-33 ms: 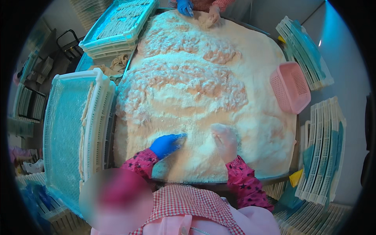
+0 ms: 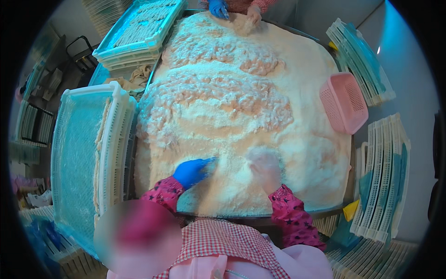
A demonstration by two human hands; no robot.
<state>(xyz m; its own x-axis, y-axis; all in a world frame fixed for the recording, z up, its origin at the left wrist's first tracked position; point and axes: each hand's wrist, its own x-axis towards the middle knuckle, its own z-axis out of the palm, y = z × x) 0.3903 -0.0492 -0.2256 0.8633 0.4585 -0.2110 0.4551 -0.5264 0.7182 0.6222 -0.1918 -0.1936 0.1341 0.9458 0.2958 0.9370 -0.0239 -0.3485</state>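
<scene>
A wide bed of pale flour-like powder (image 2: 306, 181) fills the table, with two bands of lumpy pinkish-white pieces (image 2: 251, 102) across it. My left hand (image 2: 191, 172), in a blue glove, is at the powder on the near side, its fingertips blurred. Right of it, my right hand (image 2: 265, 169), in a pale see-through glove, is also at the powder, fingers smeared by motion. What either holds, if anything, cannot be made out. The lumpy pieces lie beyond both hands.
A co-worker's gloved hands (image 2: 218, 8) work at the far edge. White trays with blue mesh (image 2: 74, 153) stand left, stacked trays (image 2: 139, 28) with pale strips behind, near a crumpled cloth (image 2: 137, 79). A pink basket (image 2: 344, 100) sits right, beside leaning trays (image 2: 378, 176).
Both my hands have shifted slightly leftward over the powder and look more blurred.
</scene>
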